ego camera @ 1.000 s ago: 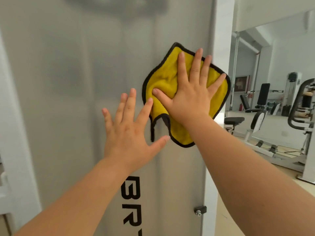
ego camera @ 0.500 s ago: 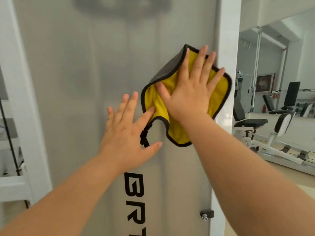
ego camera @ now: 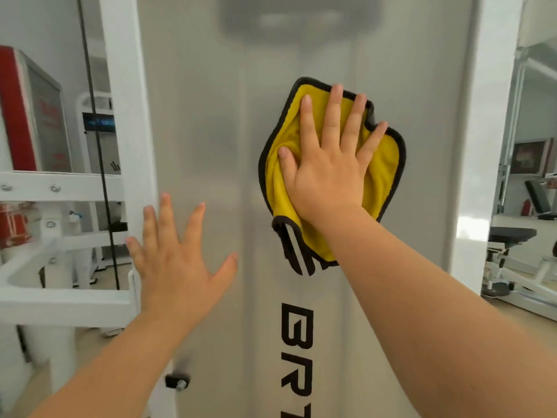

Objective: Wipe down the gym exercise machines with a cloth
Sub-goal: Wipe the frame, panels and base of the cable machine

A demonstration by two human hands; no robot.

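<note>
Yellow cloth [ego camera: 384, 167], black-edged: soft, light, likely to bunch, so best driven by a flat palm over its middle rather than a pinch. It lies pressed to the grey machine panel [ego camera: 211, 122], just above the lettering [ego camera: 297, 330]. Right hand [ego camera: 328, 170] flat on it, fingers [ego camera: 334, 113] straight and spread, gripping nothing; left hand [ego camera: 176, 263] lower and apart from the cloth, fingers splayed, touching the panel or just off it, cannot tell.
</note>
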